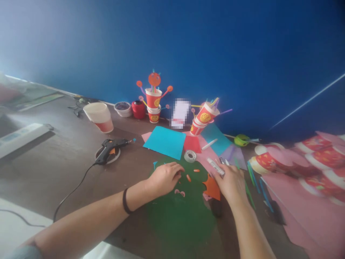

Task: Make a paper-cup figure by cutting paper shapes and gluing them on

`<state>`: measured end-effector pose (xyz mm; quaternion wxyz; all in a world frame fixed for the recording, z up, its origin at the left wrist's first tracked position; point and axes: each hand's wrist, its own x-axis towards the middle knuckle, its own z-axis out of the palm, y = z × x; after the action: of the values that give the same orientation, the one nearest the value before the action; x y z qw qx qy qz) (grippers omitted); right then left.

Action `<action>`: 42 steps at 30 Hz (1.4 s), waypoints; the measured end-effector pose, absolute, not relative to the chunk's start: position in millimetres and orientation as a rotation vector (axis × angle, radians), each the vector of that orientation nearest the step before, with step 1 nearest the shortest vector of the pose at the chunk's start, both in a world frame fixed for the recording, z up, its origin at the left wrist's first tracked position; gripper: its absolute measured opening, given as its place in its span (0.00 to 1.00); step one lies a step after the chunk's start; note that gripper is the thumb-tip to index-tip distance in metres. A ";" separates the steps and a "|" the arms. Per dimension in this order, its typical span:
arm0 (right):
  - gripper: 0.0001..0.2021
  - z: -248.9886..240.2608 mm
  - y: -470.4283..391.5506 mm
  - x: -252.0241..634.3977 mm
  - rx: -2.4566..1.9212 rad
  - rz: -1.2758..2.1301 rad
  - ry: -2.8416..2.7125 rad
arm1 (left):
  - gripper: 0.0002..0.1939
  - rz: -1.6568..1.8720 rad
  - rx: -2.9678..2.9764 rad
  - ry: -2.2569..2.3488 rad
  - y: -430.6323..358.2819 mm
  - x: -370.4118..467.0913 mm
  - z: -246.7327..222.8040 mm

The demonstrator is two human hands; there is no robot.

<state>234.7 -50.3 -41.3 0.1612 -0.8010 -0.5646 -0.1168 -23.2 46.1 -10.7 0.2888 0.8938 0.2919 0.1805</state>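
Observation:
Over the round green mat (pixel 182 223), my left hand (pixel 165 178) is closed with fingertips pressed together. Whatever it pinches is too small to make out. Small orange paper pieces (pixel 188 178) and pink paper pieces (pixel 180 192) lie on the mat near it. My right hand (pixel 230 181) grips a white glue stick (pixel 216 167) between thumb and fingers, at the mat's right edge. Below that hand is a cut orange paper scrap (pixel 212 187). A roll of white tape (pixel 190 155) sits just past the mat.
Blue paper (pixel 165 142) lies behind the mat. Two red cup figures with straws, one upright (pixel 153 98) and one tilted (pixel 205 116), stand by the wall. A black glue gun (pixel 109 151) with its cord is left. Red cups (pixel 320 162) and pink sheets (pixel 304 212) fill the right.

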 end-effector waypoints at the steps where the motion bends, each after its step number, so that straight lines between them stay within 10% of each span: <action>1: 0.15 -42.7 -50.3 235.2 -2.290 -0.331 -1.620 | 0.13 0.489 2.387 0.777 46.7 -22.9 -12.3; 21: 0.11 -4.0 -57.6 154.5 -1.629 0.727 -1.311 | 0.13 0.621 2.157 0.589 46.5 -20.1 -10.5; 42: 0.10 -0.5 -54.8 167.0 -1.277 0.563 -0.662 | 0.08 0.551 2.319 0.846 59.9 -25.2 -6.0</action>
<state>167.0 -54.8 -0.5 0.7162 -0.5769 -0.2992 0.2545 -25.2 59.9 -6.0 0.3015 0.8742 0.3191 0.2076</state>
